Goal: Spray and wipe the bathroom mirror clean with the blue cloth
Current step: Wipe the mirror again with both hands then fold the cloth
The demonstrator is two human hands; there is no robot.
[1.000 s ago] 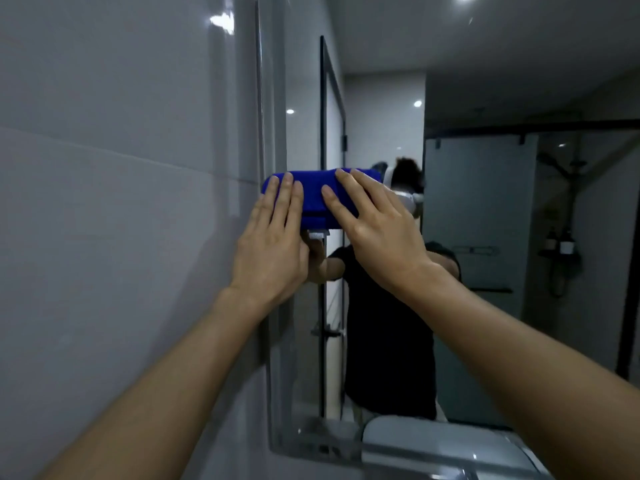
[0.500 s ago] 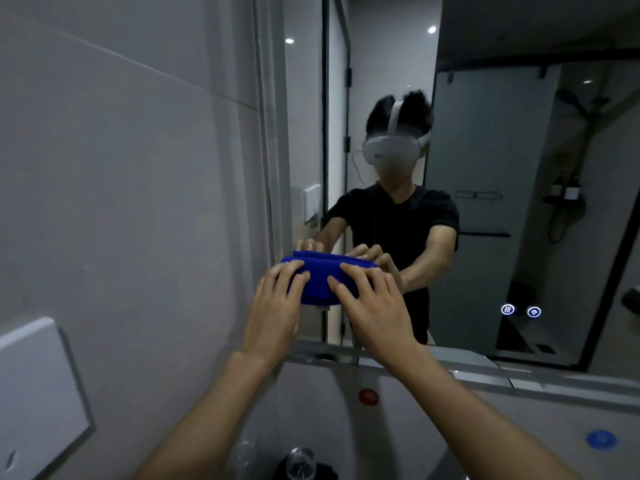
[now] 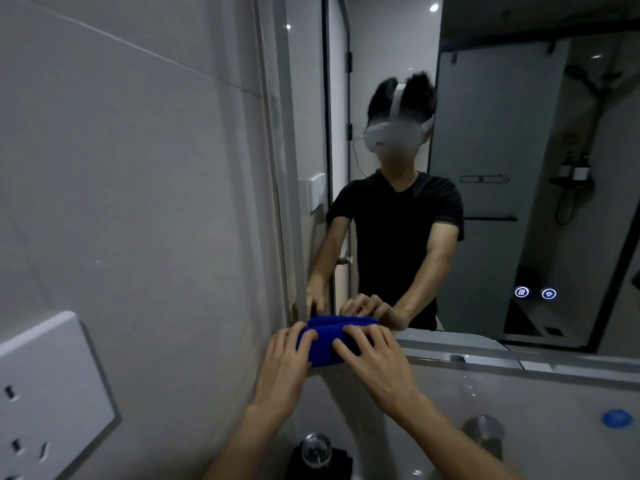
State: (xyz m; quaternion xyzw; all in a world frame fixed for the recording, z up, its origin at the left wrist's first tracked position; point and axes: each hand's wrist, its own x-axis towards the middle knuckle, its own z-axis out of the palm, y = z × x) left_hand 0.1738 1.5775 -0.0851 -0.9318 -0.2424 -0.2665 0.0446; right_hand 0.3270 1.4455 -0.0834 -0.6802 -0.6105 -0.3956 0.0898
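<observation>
- Blue cloth [image 3: 323,341] folded, at mirror [image 3: 485,202] bottom-left corner, on lower edge.
- L hand [image 3: 282,367] + R hand [image 3: 375,362]: fingers straight, spread, pressing cloth flat vs glass.

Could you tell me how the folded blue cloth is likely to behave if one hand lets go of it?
The blue cloth looks soft and folded thick, so it would probably sag or unfold. Left hand and right hand press it flat-fingered at the mirror bottom edge; it seems light and unlikely to slide on glass.
</observation>
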